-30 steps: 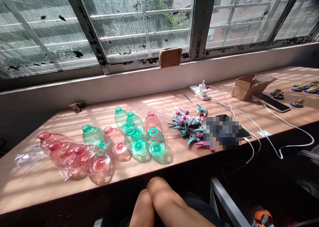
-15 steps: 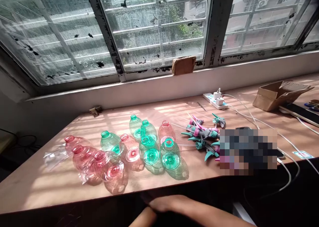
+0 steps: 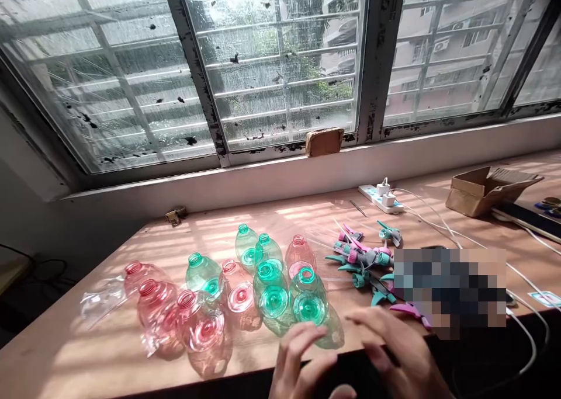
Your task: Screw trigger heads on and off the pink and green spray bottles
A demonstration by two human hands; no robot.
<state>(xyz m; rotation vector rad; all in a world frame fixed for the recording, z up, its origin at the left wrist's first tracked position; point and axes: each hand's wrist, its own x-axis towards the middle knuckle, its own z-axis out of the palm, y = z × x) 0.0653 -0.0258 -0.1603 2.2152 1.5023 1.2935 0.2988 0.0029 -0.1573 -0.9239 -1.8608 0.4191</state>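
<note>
Several clear plastic bottles stand uncapped on a wooden table [image 3: 79, 352], some green [image 3: 309, 297] and some pink [image 3: 204, 329]. My left hand [image 3: 298, 361] is raised at the table's near edge, fingers apart, its tips close to the nearest green bottle. My right hand [image 3: 397, 352] hovers beside it with fingers spread, just short of a pile of green and pink spray triggers [image 3: 363, 262]. Neither hand holds anything.
A crumpled clear plastic bag [image 3: 99, 299] lies left of the bottles. A white power strip [image 3: 381, 197] with chargers and trailing white cables sits behind the triggers. An open cardboard box [image 3: 486, 188] and a dark phone [image 3: 526, 218] are at the far right. Barred windows run along the back.
Both hands have risen from below the table edge to hover over it near the bottles and triggers. The camera has tilted up and shifted slightly left.
</note>
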